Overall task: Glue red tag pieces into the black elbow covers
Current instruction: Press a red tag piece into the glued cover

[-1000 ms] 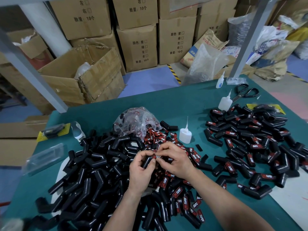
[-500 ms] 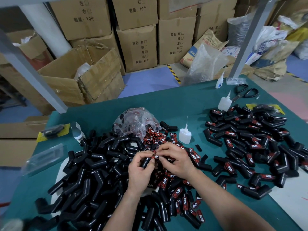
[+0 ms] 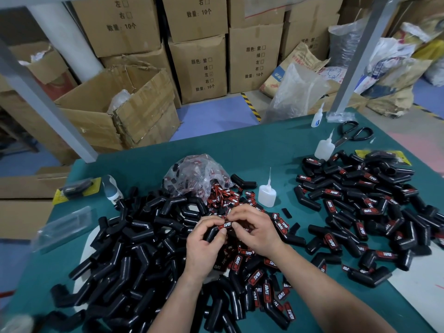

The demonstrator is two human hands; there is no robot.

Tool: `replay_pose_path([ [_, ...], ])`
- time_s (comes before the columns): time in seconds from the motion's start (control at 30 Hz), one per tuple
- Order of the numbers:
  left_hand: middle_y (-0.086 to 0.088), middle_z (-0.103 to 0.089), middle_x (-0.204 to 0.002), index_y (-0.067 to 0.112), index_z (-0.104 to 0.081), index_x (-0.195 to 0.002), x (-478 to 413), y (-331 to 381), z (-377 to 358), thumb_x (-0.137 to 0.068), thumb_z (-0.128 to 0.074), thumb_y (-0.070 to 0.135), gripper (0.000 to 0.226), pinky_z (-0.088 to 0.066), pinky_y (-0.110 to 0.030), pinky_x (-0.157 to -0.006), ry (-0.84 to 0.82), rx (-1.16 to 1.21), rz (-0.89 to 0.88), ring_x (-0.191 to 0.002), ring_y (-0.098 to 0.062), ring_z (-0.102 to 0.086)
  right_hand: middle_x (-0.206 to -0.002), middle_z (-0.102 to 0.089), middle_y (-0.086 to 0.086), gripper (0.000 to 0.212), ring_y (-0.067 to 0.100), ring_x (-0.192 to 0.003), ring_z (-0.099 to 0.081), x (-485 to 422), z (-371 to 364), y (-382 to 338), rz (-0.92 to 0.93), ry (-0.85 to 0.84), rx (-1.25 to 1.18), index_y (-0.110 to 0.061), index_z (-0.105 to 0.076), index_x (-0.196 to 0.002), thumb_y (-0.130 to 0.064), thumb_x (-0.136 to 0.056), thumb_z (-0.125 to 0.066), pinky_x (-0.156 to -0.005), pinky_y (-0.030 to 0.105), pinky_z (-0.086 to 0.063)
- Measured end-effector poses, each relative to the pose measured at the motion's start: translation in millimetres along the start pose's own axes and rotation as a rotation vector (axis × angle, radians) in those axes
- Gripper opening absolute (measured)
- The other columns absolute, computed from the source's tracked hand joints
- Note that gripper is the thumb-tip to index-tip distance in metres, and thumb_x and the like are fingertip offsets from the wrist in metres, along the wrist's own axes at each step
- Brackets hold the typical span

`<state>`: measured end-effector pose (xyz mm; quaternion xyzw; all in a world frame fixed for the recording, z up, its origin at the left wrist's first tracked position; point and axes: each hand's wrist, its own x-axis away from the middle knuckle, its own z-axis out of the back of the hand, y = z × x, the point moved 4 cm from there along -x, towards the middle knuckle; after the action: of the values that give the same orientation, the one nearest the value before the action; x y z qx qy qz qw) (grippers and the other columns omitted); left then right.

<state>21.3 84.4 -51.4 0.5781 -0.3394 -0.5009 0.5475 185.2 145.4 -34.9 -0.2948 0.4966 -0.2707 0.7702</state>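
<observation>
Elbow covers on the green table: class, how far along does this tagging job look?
Done: the right-hand pile of covers already carries red tags. In hand: the left hand holds one black cover while the right hand pinches a red tag onto it. Left: the large untagged pile, with loose tags beside it; perhaps half remains.

untagged covers (image 3: 134,246) left, tagged covers (image 3: 374,207) right, loose tags (image 3: 254,267) between, glue bottle (image 3: 266,195) behind

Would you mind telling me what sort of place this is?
Most likely a small factory or warehouse assembly bench: stacked cardboard cartons behind, heaps of black elbow covers on the green table, and a glue bottle.
</observation>
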Motion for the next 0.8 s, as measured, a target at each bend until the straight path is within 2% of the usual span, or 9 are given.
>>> replay_pose_path([
  [0.1,0.006,-0.074,-0.108,0.036,-0.076,-0.098,-1,3,-1,-0.084,-0.074,0.022,0.019,-0.057,-0.038,-0.095,0.023,-0.033,-0.007,-0.107,-0.018,-0.070,-0.107,-0.068,0.008,0.019,0.020,-0.102,-0.067,1,-1,-2,0.018,-0.015,0.028,0.002,-0.072,-0.107,-0.003,-0.088,-0.072,-0.088,0.033,-0.055],
  [0.2,0.005,-0.074,-0.108,0.036,-0.076,-0.098,0,1,-1,-0.087,-0.074,0.006,0.032,-0.059,-0.035,-0.088,0.021,0.006,0.028,-0.105,-0.018,-0.071,-0.103,-0.068,0.009,0.014,0.019,-0.097,-0.068,-1,-3,-3,0.053,-0.010,0.045,0.002,-0.074,-0.099,-0.001,-0.086,-0.075,-0.083,0.034,-0.057],
  [0.27,0.000,-0.074,-0.109,0.033,-0.074,-0.098,2,2,0,-0.086,-0.072,0.006,0.030,-0.061,-0.031,-0.080,0.028,0.069,0.042,-0.103,-0.022,-0.071,-0.102,-0.067,0.008,0.013,0.018,-0.096,-0.067,-1,-3,-2,0.045,-0.004,0.039,0.002,-0.074,-0.098,0.001,-0.085,-0.076,-0.082,0.032,-0.056],
  [0.33,-0.004,-0.074,-0.107,0.031,-0.072,-0.095,1,2,-1,-0.086,-0.071,0.005,0.028,-0.061,-0.035,-0.080,0.035,0.080,0.043,-0.102,-0.027,-0.071,-0.103,-0.067,0.008,0.014,0.018,-0.096,-0.067,-1,-2,-1,0.039,-0.012,0.033,0.002,-0.073,-0.099,0.002,-0.085,-0.075,-0.084,0.031,-0.055],
  [0.47,-0.001,-0.075,-0.103,0.027,-0.071,-0.092,1,0,-1,-0.087,-0.072,-0.005,0.032,-0.057,-0.045,-0.092,0.037,0.032,0.041,-0.102,-0.022,-0.071,-0.105,-0.065,0.010,0.015,0.020,-0.098,-0.067,0,-6,-2,0.054,-0.051,0.028,0.000,-0.074,-0.103,-0.001,-0.088,-0.073,-0.084,0.034,-0.056],
  [0.53,-0.001,-0.075,-0.105,0.018,-0.069,-0.096,2,1,-1,-0.085,-0.069,0.001,0.020,-0.057,-0.046,-0.093,0.026,0.037,0.030,-0.104,-0.019,-0.071,-0.104,-0.065,0.010,0.013,0.020,-0.096,-0.067,0,-6,-2,0.061,-0.052,0.031,0.000,-0.074,-0.102,-0.003,-0.089,-0.073,-0.082,0.035,-0.057],
  [0.6,0.000,-0.075,-0.106,0.016,-0.068,-0.097,2,1,-2,-0.083,-0.067,0.003,0.019,-0.057,-0.039,-0.096,0.027,0.034,0.019,-0.104,-0.016,-0.071,-0.104,-0.065,0.010,0.013,0.020,-0.096,-0.066,0,-6,-1,0.067,-0.057,0.036,0.001,-0.073,-0.102,-0.002,-0.089,-0.073,-0.081,0.036,-0.057],
  [0.73,0.002,-0.075,-0.104,0.025,-0.068,-0.094,2,2,-3,-0.082,-0.068,0.008,0.021,-0.056,-0.029,-0.095,0.010,0.017,0.017,-0.102,-0.013,-0.071,-0.106,-0.063,0.011,0.018,0.018,-0.098,-0.065,1,-9,-2,0.085,-0.085,0.042,-0.001,-0.073,-0.108,-0.005,-0.091,-0.072,-0.084,0.032,-0.056],
  [0.8,-0.001,-0.075,-0.106,0.027,-0.069,-0.099,3,1,-1,-0.084,-0.068,0.020,0.017,-0.056,-0.030,-0.093,0.001,0.035,0.006,-0.103,-0.017,-0.071,-0.106,-0.063,0.011,0.016,0.017,-0.099,-0.064,1,-10,-2,0.093,-0.092,0.053,0.000,-0.074,-0.107,-0.005,-0.092,-0.071,-0.084,0.030,-0.056],
])
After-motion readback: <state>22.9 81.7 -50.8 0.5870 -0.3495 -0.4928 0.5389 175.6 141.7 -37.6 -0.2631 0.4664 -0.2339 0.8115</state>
